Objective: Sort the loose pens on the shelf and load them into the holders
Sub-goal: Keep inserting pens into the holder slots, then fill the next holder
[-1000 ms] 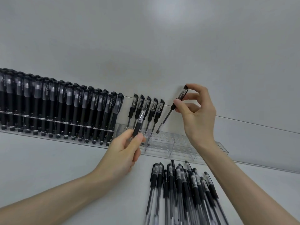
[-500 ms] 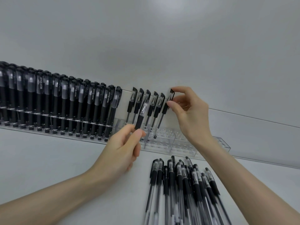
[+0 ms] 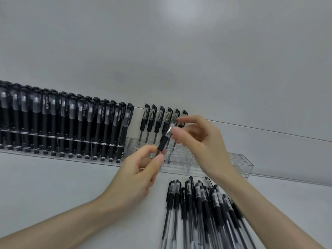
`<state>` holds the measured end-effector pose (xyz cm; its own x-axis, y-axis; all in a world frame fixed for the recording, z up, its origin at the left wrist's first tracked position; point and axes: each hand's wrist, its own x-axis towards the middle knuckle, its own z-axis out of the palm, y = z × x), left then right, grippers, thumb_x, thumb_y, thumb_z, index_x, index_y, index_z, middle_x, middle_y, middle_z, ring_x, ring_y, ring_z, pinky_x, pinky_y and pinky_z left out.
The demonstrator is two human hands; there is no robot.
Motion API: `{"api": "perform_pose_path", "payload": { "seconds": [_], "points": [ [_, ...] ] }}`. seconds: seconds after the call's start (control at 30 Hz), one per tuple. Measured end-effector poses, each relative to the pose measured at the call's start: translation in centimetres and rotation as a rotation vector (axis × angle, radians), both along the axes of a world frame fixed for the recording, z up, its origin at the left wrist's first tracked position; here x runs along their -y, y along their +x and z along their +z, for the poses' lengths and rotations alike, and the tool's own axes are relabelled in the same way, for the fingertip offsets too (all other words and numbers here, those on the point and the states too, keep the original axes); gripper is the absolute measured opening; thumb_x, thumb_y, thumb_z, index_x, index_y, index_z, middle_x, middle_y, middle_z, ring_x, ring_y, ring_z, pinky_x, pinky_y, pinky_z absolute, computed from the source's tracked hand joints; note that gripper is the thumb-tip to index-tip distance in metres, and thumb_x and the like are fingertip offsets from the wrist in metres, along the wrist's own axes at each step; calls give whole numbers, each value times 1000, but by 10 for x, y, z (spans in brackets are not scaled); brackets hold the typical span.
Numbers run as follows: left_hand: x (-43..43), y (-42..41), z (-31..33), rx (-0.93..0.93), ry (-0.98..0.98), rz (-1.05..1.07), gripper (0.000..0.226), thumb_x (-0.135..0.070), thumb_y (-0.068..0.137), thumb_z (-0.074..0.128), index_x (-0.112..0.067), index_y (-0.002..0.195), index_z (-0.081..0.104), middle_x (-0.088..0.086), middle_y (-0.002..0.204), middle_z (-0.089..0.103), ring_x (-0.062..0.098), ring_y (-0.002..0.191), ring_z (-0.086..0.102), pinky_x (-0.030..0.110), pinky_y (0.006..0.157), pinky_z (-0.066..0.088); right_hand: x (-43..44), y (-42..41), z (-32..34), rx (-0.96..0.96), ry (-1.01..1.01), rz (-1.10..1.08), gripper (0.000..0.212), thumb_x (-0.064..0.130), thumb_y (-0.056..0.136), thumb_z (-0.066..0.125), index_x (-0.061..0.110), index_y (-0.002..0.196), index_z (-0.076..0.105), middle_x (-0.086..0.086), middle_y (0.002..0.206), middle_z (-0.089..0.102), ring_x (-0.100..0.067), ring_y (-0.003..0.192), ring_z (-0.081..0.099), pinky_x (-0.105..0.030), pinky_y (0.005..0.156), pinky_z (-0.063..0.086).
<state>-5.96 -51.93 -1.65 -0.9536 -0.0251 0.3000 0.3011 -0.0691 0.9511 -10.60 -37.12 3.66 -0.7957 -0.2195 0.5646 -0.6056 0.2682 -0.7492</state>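
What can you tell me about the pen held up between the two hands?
The pen is slim, with a black rubbery-looking grip and a clear, glinting cap end. It tilts up to the right in front of the clear holder. The left hand pinches its lower end between thumb and fingers. The right hand has its fingers at the cap end, but blur hides whether they grip.

clear glossy plastic holders
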Motion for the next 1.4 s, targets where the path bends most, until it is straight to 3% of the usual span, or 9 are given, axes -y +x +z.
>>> {"api": "perform_pose_path", "payload": {
  "seconds": [0.23, 0.4, 0.47, 0.6, 0.77, 0.9, 1.2, 1.3, 1.4],
  "points": [
    [-1, 1, -5, -69, -125, -81, 19, -12, 94, 49, -19, 102, 66, -1, 61, 52, 9, 47, 46, 20, 45, 40, -1, 5, -9, 119, -174, 89, 31, 15, 83, 71, 19, 111, 58, -1, 76, 72, -11, 74, 68, -28, 78, 55],
    [-2, 1, -3, 18, -50, -50, 29, -20, 71, 70, -10, 98, 65, 0, 64, 55, 17, 54, 57, 50, 55, 57, -3, 6, -14, 148, -145, 117, 41, 12, 83, 70, 22, 122, 59, 1, 77, 71, -12, 74, 69, -27, 75, 57],
    [2, 0, -4, -12, -86, -12, 29, -25, 68, 73, -9, 91, 67, -1, 66, 57, 17, 57, 60, 44, 59, 58, -3, 6, -12, 131, -162, 118, 43, 6, 84, 69, 18, 124, 58, -4, 78, 72, -15, 73, 70, -27, 75, 57],
    [9, -5, -12, -283, -560, 212, 35, -53, 86, 52, -25, 101, 67, -17, 94, 60, 0, 95, 56, 15, 83, 43, -12, 3, 3, 11, -247, -1, 37, -1, 84, 67, 18, 113, 57, -8, 78, 72, -15, 71, 70, -23, 71, 56],
    [16, -16, -22, -469, -1055, 320, 53, -51, 92, 29, -22, 129, 54, -8, 123, 51, 6, 119, 35, 25, 109, 17, -26, -11, 20, -244, -240, -181, 36, 0, 85, 66, 24, 110, 54, 0, 84, 67, -15, 72, 69, -29, 74, 56],
    [15, -19, -25, -484, -1190, 318, 53, -50, 94, 28, -23, 134, 50, -4, 126, 51, 11, 121, 32, 37, 110, 18, -21, -23, 16, -304, -186, -204, 37, 2, 86, 65, 26, 111, 54, 9, 85, 61, -19, 72, 67, -26, 71, 54],
    [14, -22, -27, -507, -1250, 369, 50, -46, 93, 32, -21, 131, 53, -1, 124, 53, 16, 118, 37, 40, 103, 29, -17, -39, 4, -363, -89, -197, 42, 2, 86, 64, 36, 107, 53, 11, 83, 58, -22, 75, 66, -22, 70, 52],
    [14, -22, -28, -490, -1245, 352, 53, -48, 93, 28, -22, 134, 51, -1, 128, 50, 15, 121, 33, 35, 112, 19, -17, -45, -7, -344, 16, -203, 38, 1, 87, 63, 29, 112, 56, 11, 82, 59, -20, 77, 66, -15, 69, 49],
    [14, -22, -29, -484, -1236, 348, 58, -51, 93, 22, -24, 138, 45, -3, 134, 45, 14, 126, 28, 28, 113, 4, -19, -48, -8, -321, 71, -223, 37, 2, 88, 61, 21, 119, 58, 10, 79, 61, -17, 77, 66, -24, 73, 53]
  ]
}}
